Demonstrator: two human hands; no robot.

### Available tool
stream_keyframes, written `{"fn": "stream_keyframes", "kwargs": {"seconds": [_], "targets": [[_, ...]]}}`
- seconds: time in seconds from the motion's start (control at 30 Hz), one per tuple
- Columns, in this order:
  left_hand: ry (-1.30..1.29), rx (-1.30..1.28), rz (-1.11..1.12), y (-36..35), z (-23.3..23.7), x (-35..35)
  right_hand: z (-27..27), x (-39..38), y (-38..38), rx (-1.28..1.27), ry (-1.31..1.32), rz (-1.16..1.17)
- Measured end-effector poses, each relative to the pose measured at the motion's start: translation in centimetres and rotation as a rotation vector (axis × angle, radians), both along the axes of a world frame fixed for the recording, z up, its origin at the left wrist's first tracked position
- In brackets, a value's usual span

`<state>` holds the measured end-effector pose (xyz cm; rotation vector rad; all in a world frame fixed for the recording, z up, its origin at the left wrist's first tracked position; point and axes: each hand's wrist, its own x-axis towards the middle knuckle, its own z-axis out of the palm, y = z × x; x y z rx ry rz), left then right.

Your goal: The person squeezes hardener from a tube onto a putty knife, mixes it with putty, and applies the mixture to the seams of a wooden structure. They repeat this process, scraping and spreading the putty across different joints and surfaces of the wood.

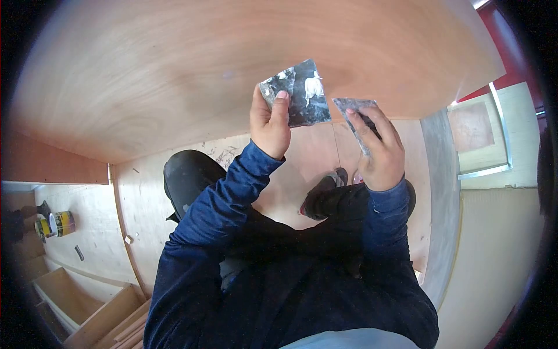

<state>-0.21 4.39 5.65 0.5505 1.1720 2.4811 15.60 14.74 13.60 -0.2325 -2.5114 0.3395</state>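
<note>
Wood panel (192,64) fills my view beyond both hands, pale wood floor (148,215) below. Left hand (272,132) pinches a dark plate (302,99) with white paste on it, thumb on top, the plate reaching forward and right of that hand. Right hand (382,158) grips a thin scraper (357,105), fingers over its face; I can't see the thumb. Scraper's just right of the plate, apart. Open bucket (62,223) well left of the left hand.
</note>
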Motion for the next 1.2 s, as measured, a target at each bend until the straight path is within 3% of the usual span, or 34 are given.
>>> {"fn": "stream_keyframes", "kwargs": {"seconds": [0.07,0.2,0.47,0.67,1.2], "targets": [[0.023,-0.021,0.009,-0.2,0.1,0.0,-0.6,-0.2,0.4,0.212,-0.010,-0.049],[0.044,-0.005,0.002,-0.2,0.0,-0.2,0.3,-1.1,-0.2,0.119,0.027,0.042],[0.129,-0.079,0.032,-0.4,0.1,-0.1,-0.4,-1.3,0.7,0.304,-0.032,0.040],[0.106,-0.081,0.038,-0.4,0.0,-0.1,0.2,-0.8,-0.7,0.208,-0.092,-0.032],[0.126,-0.080,0.072,-0.3,-0.3,0.2,-0.9,-0.2,-0.2,0.290,-0.126,-0.037]]}}
